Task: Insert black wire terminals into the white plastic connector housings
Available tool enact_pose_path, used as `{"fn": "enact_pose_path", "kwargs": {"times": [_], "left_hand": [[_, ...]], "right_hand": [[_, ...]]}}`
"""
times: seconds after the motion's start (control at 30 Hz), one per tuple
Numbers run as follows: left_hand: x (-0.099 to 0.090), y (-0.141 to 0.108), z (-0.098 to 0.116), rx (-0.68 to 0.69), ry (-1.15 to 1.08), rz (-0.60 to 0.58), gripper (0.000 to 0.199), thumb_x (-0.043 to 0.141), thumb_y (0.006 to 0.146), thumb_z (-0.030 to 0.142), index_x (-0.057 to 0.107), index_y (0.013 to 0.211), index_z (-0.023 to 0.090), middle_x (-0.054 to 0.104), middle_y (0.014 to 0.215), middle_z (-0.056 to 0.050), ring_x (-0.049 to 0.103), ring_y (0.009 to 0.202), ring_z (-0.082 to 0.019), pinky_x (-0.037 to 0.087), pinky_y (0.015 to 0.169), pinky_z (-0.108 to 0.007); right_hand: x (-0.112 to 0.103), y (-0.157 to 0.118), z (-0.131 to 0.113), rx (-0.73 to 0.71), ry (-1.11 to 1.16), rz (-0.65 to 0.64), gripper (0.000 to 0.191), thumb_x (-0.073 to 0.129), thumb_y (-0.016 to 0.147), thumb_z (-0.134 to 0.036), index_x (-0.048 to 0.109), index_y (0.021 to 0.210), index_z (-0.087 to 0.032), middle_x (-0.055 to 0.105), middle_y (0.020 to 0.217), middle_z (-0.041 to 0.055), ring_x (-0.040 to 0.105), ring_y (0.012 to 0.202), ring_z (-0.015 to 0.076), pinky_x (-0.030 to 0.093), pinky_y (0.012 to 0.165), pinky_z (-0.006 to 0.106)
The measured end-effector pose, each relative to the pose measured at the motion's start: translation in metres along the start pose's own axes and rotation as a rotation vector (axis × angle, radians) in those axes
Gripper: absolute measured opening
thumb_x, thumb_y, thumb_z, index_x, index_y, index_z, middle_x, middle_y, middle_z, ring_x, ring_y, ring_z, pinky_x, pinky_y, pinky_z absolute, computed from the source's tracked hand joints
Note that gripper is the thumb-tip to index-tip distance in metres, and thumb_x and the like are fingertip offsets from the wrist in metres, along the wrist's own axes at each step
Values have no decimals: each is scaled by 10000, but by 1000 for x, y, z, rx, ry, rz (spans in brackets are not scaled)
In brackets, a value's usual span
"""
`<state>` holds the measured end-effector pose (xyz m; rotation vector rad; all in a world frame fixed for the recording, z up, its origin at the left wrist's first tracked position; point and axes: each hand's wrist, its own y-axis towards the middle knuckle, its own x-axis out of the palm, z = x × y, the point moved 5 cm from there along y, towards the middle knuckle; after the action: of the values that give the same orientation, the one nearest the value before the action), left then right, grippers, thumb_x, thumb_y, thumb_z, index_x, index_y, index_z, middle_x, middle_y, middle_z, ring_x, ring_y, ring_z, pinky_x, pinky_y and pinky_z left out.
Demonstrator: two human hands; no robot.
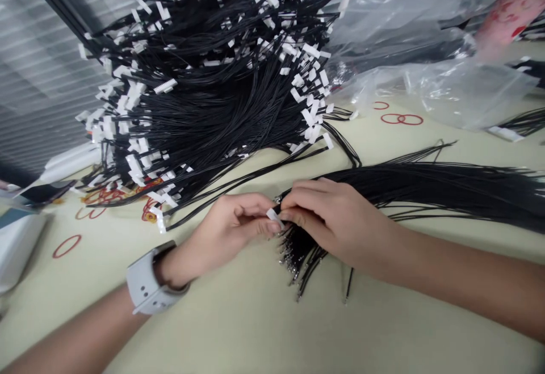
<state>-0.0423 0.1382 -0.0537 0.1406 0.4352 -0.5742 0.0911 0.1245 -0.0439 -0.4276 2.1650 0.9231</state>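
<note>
Between the thumb and fingers of my left hand [238,223] is a small white connector housing [275,217]. My right hand [332,215] meets it there, its thumb and fingers pinched on the end of a black wire, mostly hidden by the fingers. Below and behind my right hand lies a loose bundle of black wires [447,189], running off to the right. Their ends, tipped with small metal terminals [293,269], fan out on the table under my right hand.
A tall heap of black wire harnesses [221,101] with white connectors rises at the back. Clear plastic bags [447,84] lie at the back right. Red rubber bands [67,246] are scattered on the pale table [221,328]. A white box [21,249] stands at the left edge.
</note>
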Motion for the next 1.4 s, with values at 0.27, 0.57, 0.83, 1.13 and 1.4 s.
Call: {"fn": "enact_pose_path", "kwargs": {"times": [0.27,0.57,0.83,1.13,1.4], "left_hand": [[-2,5,-1,-38,-73,39,55,531,837,151,580,843,128,624,660,-5,583,624,-99,478,601,-194],[-2,7,3,-44,4,81,81,521,833,169,578,794,127,609,627,2,561,591,-96,429,548,-191],[-13,10,-12,-98,-182,189,87,581,800,222,589,793,136,608,598,15,504,510,-76,419,506,-193],[-16,8,-13,-100,-156,184,105,565,814,225,596,774,133,569,567,25,508,532,-82,389,500,-190],[-12,6,-11,-100,-168,132,124,548,825,202,561,718,141,562,597,32,497,547,-71,408,539,-184]], "right_hand": [[-10,2,14,127,-12,17,138,491,851,-174,554,731,-147,567,705,0,486,625,98,340,585,229],[-12,11,29,113,23,-67,163,517,850,-229,562,706,-166,522,613,-38,432,541,71,317,540,208],[-32,5,6,-80,-156,60,125,536,843,-283,583,910,-189,568,944,65,517,892,180,415,769,320],[-12,-7,16,-89,-149,-373,173,431,870,-138,599,869,-179,558,837,39,517,774,143,419,701,284],[-11,-6,9,-105,-235,-304,149,435,881,-180,541,778,-162,521,793,26,478,728,150,379,685,305]]}}
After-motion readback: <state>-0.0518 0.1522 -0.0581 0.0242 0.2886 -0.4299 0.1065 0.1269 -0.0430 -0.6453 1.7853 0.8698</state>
